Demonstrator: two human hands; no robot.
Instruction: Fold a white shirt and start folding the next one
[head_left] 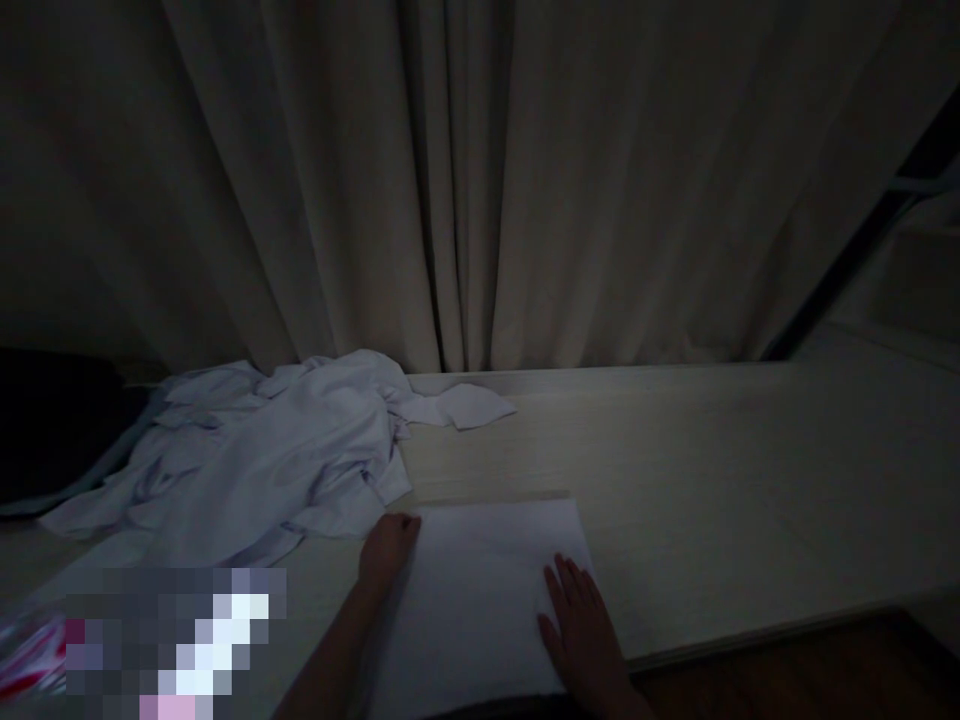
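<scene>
Both hands press one folded white cloth (480,590): left hand (386,550) curled at its edge, right hand (581,625) flat, fingers together. One crumpled pile of garments (262,460) lies unfolded beside it.

Open tabletop (712,470) runs wide to the right of the flat white sheet (480,590), bare all the way to the far edge, so there's easy passage on that side. To the left it's crowded: a heap of crumpled white cloth (262,470) sprawls just beside the sheet's near-left corner, one flap (469,407) reaching toward the back. Behind everything the curtain (480,180) hangs down to the table's rear edge, closing off that way. A dark bar (862,240) slants at far right.
</scene>
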